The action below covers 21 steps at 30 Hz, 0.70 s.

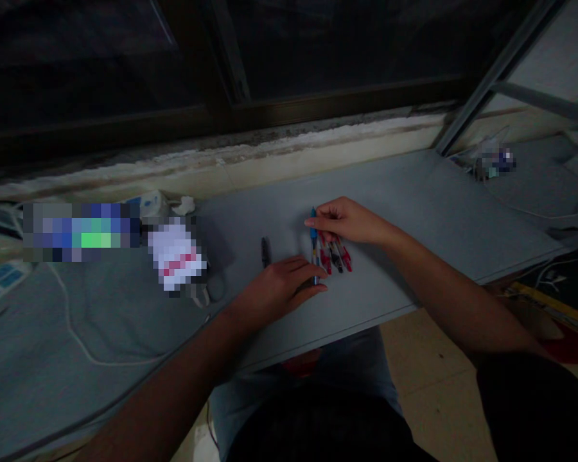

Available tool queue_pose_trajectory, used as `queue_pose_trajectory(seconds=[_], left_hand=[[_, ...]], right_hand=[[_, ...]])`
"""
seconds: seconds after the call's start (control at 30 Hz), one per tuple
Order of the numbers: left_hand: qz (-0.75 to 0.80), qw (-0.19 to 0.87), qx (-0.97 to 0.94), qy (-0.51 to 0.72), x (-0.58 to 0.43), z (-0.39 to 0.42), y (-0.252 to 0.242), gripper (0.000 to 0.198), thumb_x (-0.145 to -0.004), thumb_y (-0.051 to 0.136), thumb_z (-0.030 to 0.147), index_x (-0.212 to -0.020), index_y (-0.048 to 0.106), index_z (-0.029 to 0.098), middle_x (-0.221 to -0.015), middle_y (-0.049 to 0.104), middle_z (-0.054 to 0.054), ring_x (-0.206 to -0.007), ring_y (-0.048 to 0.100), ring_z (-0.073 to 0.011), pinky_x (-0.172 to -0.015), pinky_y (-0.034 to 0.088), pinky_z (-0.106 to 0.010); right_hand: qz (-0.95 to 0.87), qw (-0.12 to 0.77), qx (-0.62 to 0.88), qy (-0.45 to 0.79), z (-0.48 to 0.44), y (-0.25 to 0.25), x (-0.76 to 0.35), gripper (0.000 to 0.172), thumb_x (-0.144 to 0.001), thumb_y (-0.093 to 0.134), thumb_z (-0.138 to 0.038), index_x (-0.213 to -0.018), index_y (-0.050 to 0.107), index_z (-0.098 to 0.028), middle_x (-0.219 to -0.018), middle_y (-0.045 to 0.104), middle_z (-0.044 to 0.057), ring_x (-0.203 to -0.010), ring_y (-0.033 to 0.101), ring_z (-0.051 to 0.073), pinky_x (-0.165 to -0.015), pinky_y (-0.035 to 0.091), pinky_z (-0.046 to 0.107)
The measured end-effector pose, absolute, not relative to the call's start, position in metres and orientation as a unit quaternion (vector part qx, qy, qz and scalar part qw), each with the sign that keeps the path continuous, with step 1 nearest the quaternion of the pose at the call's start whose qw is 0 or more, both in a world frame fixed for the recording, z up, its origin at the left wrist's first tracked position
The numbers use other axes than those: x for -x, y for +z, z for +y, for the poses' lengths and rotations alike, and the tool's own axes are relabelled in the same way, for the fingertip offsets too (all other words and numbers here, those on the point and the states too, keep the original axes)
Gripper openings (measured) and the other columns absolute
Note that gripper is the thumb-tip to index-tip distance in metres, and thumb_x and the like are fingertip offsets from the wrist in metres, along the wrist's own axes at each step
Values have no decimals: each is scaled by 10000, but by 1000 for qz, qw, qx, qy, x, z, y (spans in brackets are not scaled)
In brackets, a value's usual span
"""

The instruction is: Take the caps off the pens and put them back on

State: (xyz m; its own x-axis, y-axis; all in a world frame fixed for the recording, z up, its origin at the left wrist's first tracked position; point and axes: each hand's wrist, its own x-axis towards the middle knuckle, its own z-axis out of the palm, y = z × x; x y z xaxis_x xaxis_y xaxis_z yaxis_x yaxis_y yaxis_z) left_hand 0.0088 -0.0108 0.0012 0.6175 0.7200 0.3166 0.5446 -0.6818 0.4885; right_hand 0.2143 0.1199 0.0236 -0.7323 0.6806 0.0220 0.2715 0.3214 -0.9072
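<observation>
My right hand [344, 220] curls closed around four pens [331, 253]: one blue, two red, one black. My left hand [278, 289] lies flat and open, fingers touching the blue pen's lower end. One more black pen [265, 252] lies apart.

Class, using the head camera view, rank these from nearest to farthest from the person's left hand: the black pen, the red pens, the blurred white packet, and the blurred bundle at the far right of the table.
From the left hand:
1. Black pen: just beyond the fingers' left side.
2. Red pens: to the hand's right.
3. Blurred white packet: farther left.
4. Blurred bundle: far right, at the table's back.
</observation>
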Motion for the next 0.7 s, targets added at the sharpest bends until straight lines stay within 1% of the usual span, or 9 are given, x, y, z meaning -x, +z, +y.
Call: queue_pose_trajectory(seconds=[0.07, 0.17, 0.43, 0.57, 0.63, 0.7], left_hand=[[361, 166, -881, 256, -8, -11, 1, 220, -1084, 546, 366, -1123, 690, 204, -987, 744, -48, -905, 734, -173, -852, 587, -304], [359, 163, -880, 266, -9, -12, 3, 221, -1070, 575, 388, -1135, 683, 206, -993, 744, -46, -903, 739, -171, -836, 584, -287], [353, 167, -883, 262, -9, -12, 3, 188, -1062, 595, 350, -1137, 674, 197, -1006, 741, -44, -915, 731, -172, -835, 575, -290], [363, 182, -876, 260, -8, -13, 3, 156, -1073, 569, 298, -1072, 681, 190, -970, 725, -36, -878, 717, -158, -829, 561, -280], [364, 193, -875, 255, -8, -13, 4, 166, -1064, 587, 325, -1088, 679, 189, -963, 719, -38, -868, 713, -163, -816, 563, -283], [359, 201, -877, 247, -9, -13, 3, 227, -1043, 623, 382, -1151, 672, 189, -970, 716, -46, -859, 711, -175, -797, 573, -296]], right_hand=[[-788, 209, 303, 493, 120, 24, -214, 468, -964, 629, -524, -656, 537, -183, -531, 559, -42, -457, 462, 71, -501, 362, 231], [-791, 210, 301, 489, 119, 26, -215, 477, -963, 623, -535, -653, 537, -183, -532, 559, -41, -458, 463, 72, -503, 362, 232], [-787, 202, 307, 495, 120, 23, -214, 446, -964, 625, -507, -667, 528, -188, -546, 581, -35, -468, 483, 75, -503, 380, 226], [-785, 207, 310, 495, 121, 23, -214, 440, -966, 618, -495, -668, 523, -186, -553, 585, -32, -471, 485, 73, -503, 378, 222], [-788, 206, 309, 491, 120, 24, -214, 443, -968, 616, -497, -667, 525, -184, -550, 575, -36, -468, 474, 70, -500, 371, 221], [-790, 200, 304, 494, 120, 24, -214, 441, -968, 615, -501, -675, 527, -184, -556, 576, -37, -470, 473, 69, -496, 365, 220]])
